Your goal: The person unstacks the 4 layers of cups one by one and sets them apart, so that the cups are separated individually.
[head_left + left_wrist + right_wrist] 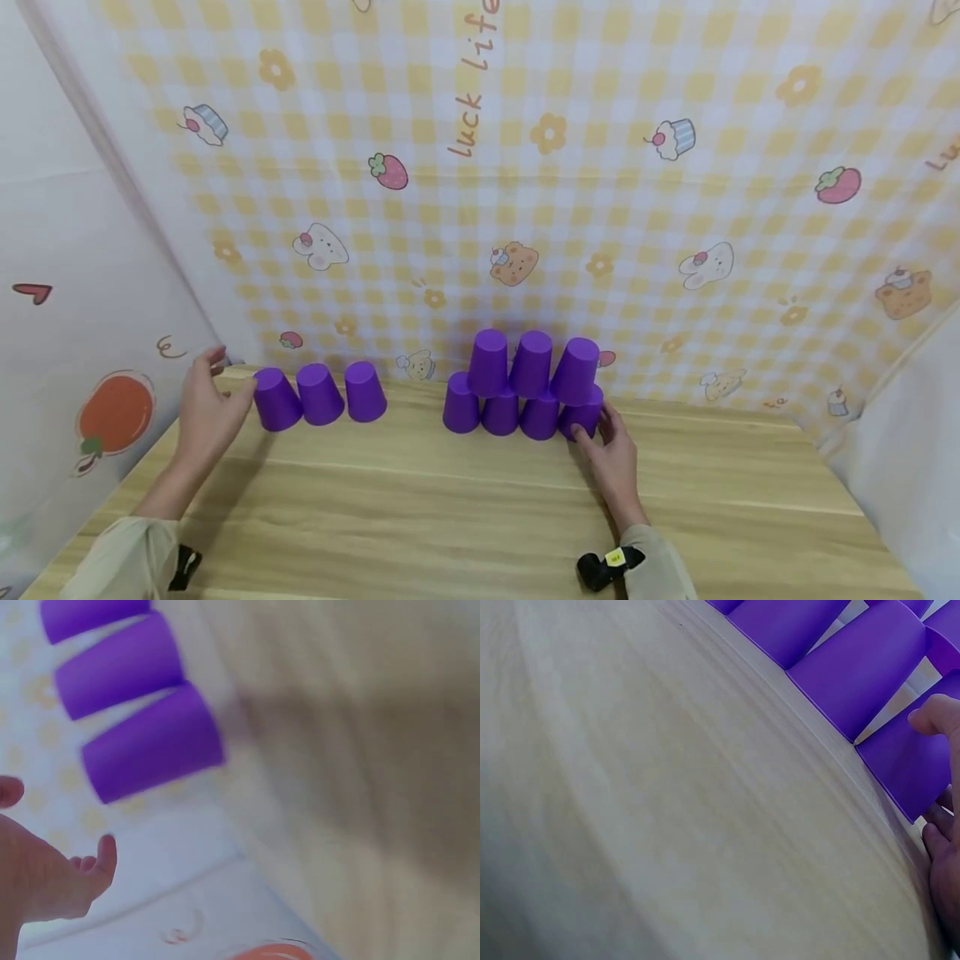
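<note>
Upside-down purple cups stand in two groups on the table. On the right, several form a bottom row, with three cups (531, 367) resting on top of them. My right hand (617, 462) grips the rightmost bottom cup (579, 414), thumb on its near side and fingers on its right; the right wrist view shows this cup (911, 754) too. Three more cups (320, 396) stand side by side at the left. Just left of the leftmost cup (277, 402), my left hand (210, 408) is raised with fingers spread, holding nothing. A gap separates it from that cup (154, 746) in the left wrist view.
The wood-grain table (420, 508) backs onto a yellow checked cloth (480, 208) with printed pictures, close behind the cups. A white printed cloth (60, 358) hangs on the left side. Bare tabletop lies between the two cup groups.
</note>
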A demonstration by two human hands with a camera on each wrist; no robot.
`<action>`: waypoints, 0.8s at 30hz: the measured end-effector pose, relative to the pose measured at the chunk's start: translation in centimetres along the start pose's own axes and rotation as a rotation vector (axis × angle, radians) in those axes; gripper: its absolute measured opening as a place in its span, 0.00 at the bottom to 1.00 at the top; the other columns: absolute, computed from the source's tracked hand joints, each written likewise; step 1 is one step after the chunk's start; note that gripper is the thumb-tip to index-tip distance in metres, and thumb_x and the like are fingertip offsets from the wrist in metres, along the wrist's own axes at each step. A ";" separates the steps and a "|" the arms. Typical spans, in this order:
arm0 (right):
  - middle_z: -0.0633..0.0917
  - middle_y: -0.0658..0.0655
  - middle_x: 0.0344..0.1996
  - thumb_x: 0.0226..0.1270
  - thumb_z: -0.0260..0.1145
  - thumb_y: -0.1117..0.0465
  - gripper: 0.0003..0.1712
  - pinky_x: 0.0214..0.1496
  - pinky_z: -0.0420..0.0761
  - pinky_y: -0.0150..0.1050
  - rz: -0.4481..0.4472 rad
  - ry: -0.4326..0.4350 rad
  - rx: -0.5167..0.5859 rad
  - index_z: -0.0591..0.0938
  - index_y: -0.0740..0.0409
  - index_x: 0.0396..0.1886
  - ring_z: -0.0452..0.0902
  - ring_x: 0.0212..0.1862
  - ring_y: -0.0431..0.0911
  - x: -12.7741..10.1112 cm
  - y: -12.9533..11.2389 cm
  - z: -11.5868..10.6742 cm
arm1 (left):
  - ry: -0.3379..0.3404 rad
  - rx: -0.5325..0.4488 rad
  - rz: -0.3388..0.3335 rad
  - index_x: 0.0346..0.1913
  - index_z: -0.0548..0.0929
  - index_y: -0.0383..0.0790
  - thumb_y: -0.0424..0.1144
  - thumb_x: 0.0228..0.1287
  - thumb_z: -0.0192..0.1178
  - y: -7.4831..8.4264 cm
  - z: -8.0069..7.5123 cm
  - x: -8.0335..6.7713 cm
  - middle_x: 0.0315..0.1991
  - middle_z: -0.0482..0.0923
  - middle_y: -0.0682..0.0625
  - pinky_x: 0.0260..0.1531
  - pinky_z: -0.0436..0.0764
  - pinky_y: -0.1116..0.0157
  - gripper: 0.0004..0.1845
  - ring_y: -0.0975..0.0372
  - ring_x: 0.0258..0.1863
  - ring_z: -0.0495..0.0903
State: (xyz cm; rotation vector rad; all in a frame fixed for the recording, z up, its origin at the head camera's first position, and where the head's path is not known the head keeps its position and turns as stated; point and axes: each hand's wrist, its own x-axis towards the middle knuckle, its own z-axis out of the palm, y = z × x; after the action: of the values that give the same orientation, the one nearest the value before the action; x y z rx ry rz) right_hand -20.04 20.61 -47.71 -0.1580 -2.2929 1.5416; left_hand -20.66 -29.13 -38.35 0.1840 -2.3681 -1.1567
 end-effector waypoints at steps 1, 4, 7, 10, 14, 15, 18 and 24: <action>0.71 0.69 0.59 0.59 0.67 0.61 0.38 0.64 0.66 0.45 0.001 0.001 0.000 0.63 0.68 0.66 0.66 0.61 0.59 0.1 0.0 0.0 | 0.025 -0.012 0.004 0.68 0.57 0.30 0.34 0.61 0.54 0.7 0.0 0.0 0.63 0.60 0.34 0.46 0.73 0.62 0.33 0.43 0.58 0.63; 0.71 0.69 0.59 0.59 0.67 0.63 0.38 0.65 0.65 0.43 0.011 -0.004 0.009 0.63 0.67 0.66 0.66 0.62 0.58 0.3 0.0 -0.2 | 0.066 -0.053 0.012 0.66 0.62 0.35 0.33 0.61 0.53 2.8 0.5 -0.2 0.62 0.64 0.41 0.46 0.71 0.70 0.29 0.49 0.58 0.65; 0.70 0.69 0.60 0.58 0.68 0.64 0.38 0.66 0.65 0.43 0.018 -0.006 0.018 0.63 0.68 0.66 0.65 0.62 0.58 0.4 0.0 -0.4 | 0.081 -0.091 0.064 0.63 0.67 0.35 0.31 0.60 0.53 4.7 1.2 -0.5 0.60 0.67 0.44 0.48 0.73 0.68 0.26 0.53 0.57 0.66; 0.70 0.70 0.59 0.58 0.67 0.64 0.37 0.66 0.65 0.43 0.012 -0.006 0.022 0.63 0.69 0.65 0.65 0.62 0.58 0.4 -0.1 -0.4 | 0.071 -0.116 0.155 0.59 0.71 0.34 0.28 0.59 0.54 6.2 1.9 -1.0 0.56 0.69 0.44 0.47 0.75 0.66 0.23 0.53 0.56 0.67; 0.71 0.70 0.59 0.58 0.68 0.65 0.37 0.65 0.65 0.45 0.000 -0.002 0.031 0.64 0.70 0.64 0.66 0.61 0.59 0.3 -0.1 -0.2 | 0.051 -0.128 0.258 0.55 0.74 0.34 0.25 0.57 0.54 7.6 2.8 -1.5 0.48 0.72 0.46 0.45 0.75 0.70 0.20 0.54 0.53 0.68; 0.71 0.70 0.58 0.58 0.68 0.65 0.37 0.65 0.66 0.45 -0.001 -0.001 0.033 0.64 0.69 0.64 0.66 0.61 0.59 0.3 -0.1 -0.2 | 0.042 -0.128 0.279 0.55 0.75 0.34 0.25 0.57 0.54 7.9 3.1 -1.6 0.47 0.72 0.47 0.45 0.75 0.68 0.20 0.55 0.52 0.69; 0.72 0.69 0.59 0.58 0.68 0.65 0.37 0.65 0.66 0.44 0.006 0.002 0.035 0.64 0.68 0.65 0.66 0.61 0.58 0.3 -0.1 -0.1 | 0.000 -0.159 0.341 0.54 0.75 0.34 0.25 0.57 0.56 8.8 3.9 -1.9 0.48 0.73 0.45 0.49 0.77 0.62 0.19 0.55 0.52 0.69; 0.72 0.69 0.58 0.58 0.68 0.65 0.37 0.65 0.66 0.44 0.008 0.004 0.036 0.64 0.67 0.65 0.67 0.61 0.58 0.2 0.0 0.0 | -0.161 -0.222 0.418 0.54 0.75 0.34 0.28 0.59 0.60 11.1 6.2 -2.5 0.54 0.73 0.42 0.49 0.75 0.49 0.19 0.51 0.55 0.69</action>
State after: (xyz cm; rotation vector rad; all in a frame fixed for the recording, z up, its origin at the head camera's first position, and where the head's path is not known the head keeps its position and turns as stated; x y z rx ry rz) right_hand -20.26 20.71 -47.66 -0.1606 -2.2624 1.5834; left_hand -20.47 -17.00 -33.94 -0.4725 -2.2382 -1.2442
